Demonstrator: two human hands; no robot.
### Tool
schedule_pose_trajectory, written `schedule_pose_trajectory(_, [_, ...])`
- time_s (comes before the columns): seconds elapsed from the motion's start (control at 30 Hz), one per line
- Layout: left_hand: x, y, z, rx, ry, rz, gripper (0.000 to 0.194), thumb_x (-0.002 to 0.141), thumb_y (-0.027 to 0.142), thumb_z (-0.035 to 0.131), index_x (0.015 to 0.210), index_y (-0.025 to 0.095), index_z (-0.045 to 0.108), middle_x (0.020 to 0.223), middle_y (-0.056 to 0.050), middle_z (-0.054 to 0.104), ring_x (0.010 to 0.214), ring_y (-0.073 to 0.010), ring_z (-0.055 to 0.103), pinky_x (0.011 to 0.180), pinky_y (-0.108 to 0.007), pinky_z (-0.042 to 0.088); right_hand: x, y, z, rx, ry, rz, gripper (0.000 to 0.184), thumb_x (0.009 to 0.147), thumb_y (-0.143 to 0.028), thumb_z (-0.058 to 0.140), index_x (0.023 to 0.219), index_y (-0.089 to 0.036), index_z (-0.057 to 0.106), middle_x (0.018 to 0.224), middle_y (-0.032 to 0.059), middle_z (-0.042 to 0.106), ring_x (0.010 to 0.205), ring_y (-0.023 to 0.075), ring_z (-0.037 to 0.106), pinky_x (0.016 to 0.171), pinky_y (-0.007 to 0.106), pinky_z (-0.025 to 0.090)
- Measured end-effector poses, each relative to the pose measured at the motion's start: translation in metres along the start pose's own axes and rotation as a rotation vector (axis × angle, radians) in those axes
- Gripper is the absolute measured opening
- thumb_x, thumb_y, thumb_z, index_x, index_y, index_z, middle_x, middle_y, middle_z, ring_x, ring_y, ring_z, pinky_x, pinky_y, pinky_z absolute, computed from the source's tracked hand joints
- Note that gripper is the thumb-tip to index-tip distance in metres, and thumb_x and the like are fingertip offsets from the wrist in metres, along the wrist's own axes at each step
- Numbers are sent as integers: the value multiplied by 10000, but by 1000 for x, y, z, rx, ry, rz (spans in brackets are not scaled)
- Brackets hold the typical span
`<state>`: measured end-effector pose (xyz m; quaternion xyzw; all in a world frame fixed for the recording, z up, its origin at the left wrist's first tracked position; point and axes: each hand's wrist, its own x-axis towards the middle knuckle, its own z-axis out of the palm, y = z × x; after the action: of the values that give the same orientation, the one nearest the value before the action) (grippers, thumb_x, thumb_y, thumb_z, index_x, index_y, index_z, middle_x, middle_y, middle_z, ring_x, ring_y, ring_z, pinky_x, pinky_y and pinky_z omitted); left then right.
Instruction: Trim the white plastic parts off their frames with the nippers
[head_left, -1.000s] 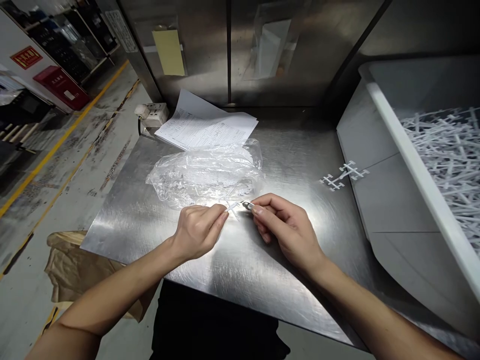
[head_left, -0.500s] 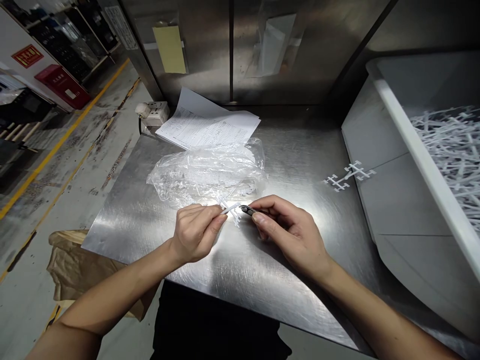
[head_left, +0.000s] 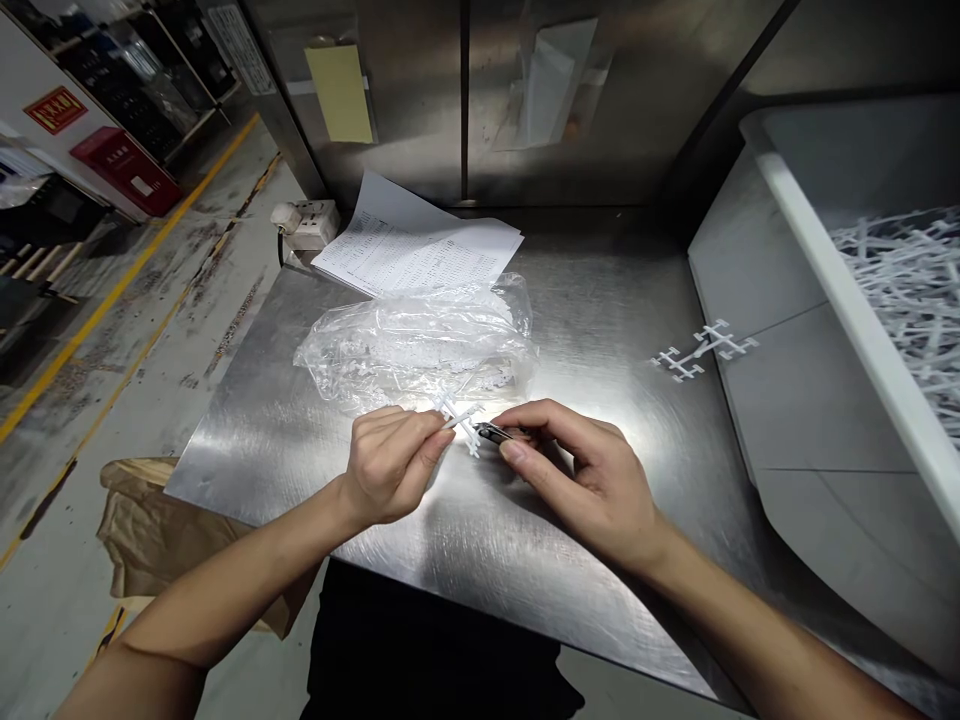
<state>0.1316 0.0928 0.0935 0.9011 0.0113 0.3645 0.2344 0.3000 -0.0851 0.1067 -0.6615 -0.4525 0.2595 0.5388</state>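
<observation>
My left hand (head_left: 394, 462) pinches a small white branched plastic sprue (head_left: 466, 428) between thumb and fingertips over the metal table. My right hand (head_left: 581, 470) grips a nail clipper (head_left: 493, 432), its head close against the sprue's right side; whether the jaws touch the plastic I cannot tell. Just beyond the hands lies a clear plastic bag (head_left: 412, 345) with small white pieces inside. Another white branched sprue (head_left: 706, 350) lies on the right, by the wall of a large grey bin.
The grey bin (head_left: 810, 390) at the right holds a heap of white sprues (head_left: 907, 300). Printed sheets (head_left: 420, 240) and a power socket (head_left: 311, 225) sit at the back of the metal table (head_left: 600, 290). A brown paper bag (head_left: 161, 540) stands below the left edge.
The nail clipper has shifted slightly down and left along the sprue, and my right hand has turned a little with it. My left hand stays almost in place.
</observation>
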Motion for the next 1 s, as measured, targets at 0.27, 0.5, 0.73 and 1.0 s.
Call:
schedule_pose_trajectory(0.27, [4, 1, -2, -1, -11, 46, 273, 1068, 104, 591, 825, 212, 531, 613, 47, 532, 519, -106, 461, 547, -289, 354, -1, -2, 0, -59, 15, -49, 117, 1063, -343, 707, 1106, -258, 775, 901, 43, 782, 784, 230, 712, 726, 381, 550])
schedule_pose_trajectory(0.5, [3, 0, -2, -22, -39, 66, 316, 1064, 87, 584, 805, 226, 469, 607, 46, 488, 529, -115, 429, 552, -311, 328, 0, -1, -3, -52, 4, -92, 138, 1065, -330, 723, 1172, -269, 785, 930, 47, 781, 825, 242, 715, 758, 391, 563])
schedule_pose_trajectory(0.73, [-1, -2, -1, -51, -79, 40, 249, 1079, 87, 550, 869, 219, 542, 660, 18, 608, 559, -124, 520, 560, -307, 371, 2, 2, -3, -8, -2, -22, 156, 1069, -369, 733, 1156, -261, 803, 945, 47, 817, 833, 239, 758, 767, 391, 591])
schedule_pose_trajectory(1.0, [-6, -2, 5, 57, -130, -77, 205, 1108, 148, 525, 920, 203, 589, 645, 38, 566, 536, -117, 495, 562, -291, 366, 5, 6, 7, 240, -16, 234, 232, 1045, -421, 732, 1081, -199, 788, 721, 10, 726, 624, 183, 693, 648, 340, 573])
